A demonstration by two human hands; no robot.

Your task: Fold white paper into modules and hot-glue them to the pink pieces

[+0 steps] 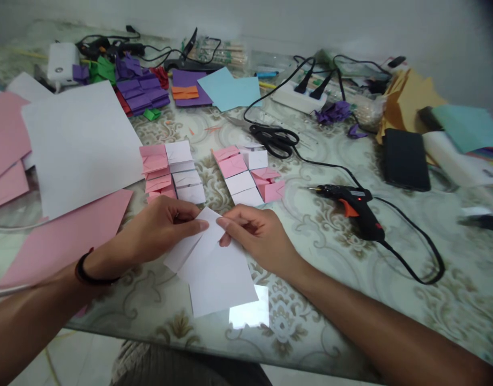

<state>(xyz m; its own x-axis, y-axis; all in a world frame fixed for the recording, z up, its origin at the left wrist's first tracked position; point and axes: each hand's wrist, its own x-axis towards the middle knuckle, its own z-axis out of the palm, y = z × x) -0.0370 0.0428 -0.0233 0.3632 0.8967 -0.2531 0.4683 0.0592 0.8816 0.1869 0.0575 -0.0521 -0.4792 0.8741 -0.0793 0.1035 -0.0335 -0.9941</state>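
My left hand (158,228) and my right hand (256,233) both pinch the far corner of a white sheet of paper (214,273), partly folded, lying near the table's front edge. The fingers of each hand are closed on the paper's edge, thumbs and forefingers nearly meeting. A black band sits on my left wrist. Just beyond the hands lie two groups of folded pink and white paper pieces (172,171) (250,174).
A black glue gun (353,206) with its cord lies to the right, black scissors (276,140) behind it. Large white (81,145) and pink sheets (65,236) lie left. Purple folded pieces (142,88), a power strip (298,96), a black wallet (405,160) and coloured paper stacks sit farther back.
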